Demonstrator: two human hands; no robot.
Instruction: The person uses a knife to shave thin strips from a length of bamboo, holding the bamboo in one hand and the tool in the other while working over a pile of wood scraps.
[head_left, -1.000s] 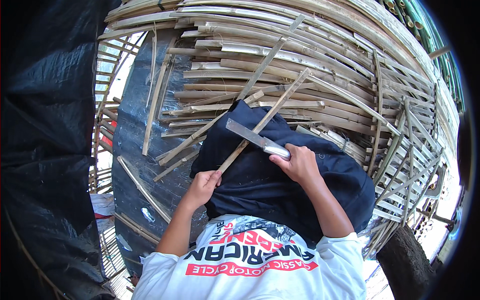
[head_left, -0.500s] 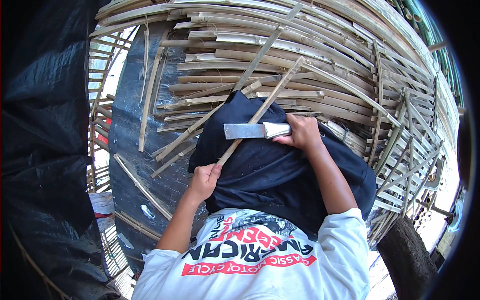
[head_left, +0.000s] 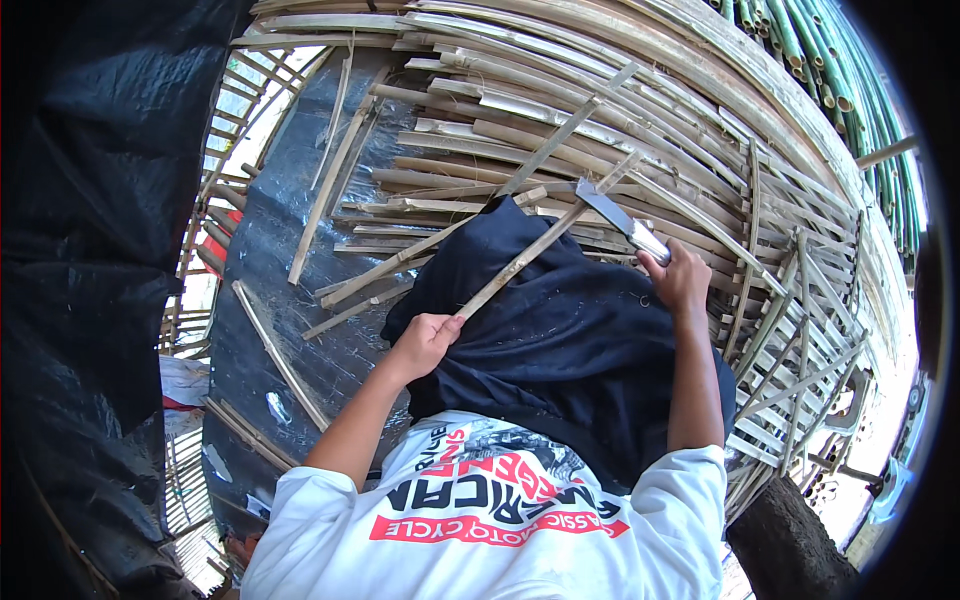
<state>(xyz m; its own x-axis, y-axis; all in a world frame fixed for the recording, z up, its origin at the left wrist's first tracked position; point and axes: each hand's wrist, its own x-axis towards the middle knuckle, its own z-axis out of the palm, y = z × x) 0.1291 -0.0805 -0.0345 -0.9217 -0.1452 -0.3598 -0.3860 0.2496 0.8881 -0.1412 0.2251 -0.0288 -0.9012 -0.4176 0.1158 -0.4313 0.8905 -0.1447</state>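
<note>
My left hand (head_left: 427,346) is closed round the near end of a thin bamboo strip (head_left: 530,252), which slants up and away to the right. My right hand (head_left: 680,277) grips the pale wrapped handle of a broad-bladed knife (head_left: 610,212). The blade's tip end meets the strip near its far end. Under the strip, a dark cloth (head_left: 560,330) covers my lap. Part of the knife's handle is hidden inside my right fist.
Many split bamboo strips (head_left: 470,140) lie stacked ahead. Loose strips (head_left: 280,355) rest on a dark sheet (head_left: 255,300) at the left. A bamboo lattice (head_left: 800,330) stands at the right, near a dark log (head_left: 790,545). Green bamboo poles (head_left: 800,50) lie far right.
The knife has moved away from me and to the right along the strip, its blade turning from level to slanted. The strip has tilted slightly lower. My left hand keeps its grip.
</note>
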